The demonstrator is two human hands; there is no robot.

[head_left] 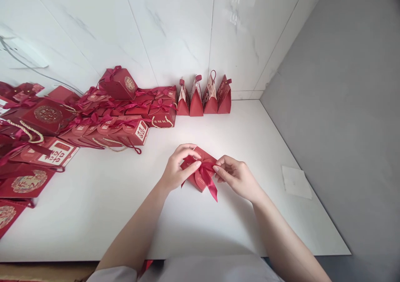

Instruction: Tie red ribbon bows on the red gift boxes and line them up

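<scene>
A small red gift box [200,184] lies turned at an angle on the white table [125,215], in the middle of the view. Over its top sits a bow of dark red satin ribbon [208,181], one tail hanging toward me. My left hand [179,167] is at the box's left side, its thumb and fingertips closed on the ribbon near the knot. On the right, my right hand [236,174] pinches the bow's other side between thumb and forefinger. Both hands partly cover the box and the bow.
Several red boxes with ribbon bows [121,123] are stacked at the left and back. A row of several upright triangular red boxes [204,101] stands by the tiled wall [175,28]. A white paper piece [296,182] lies near the grey right wall [340,119].
</scene>
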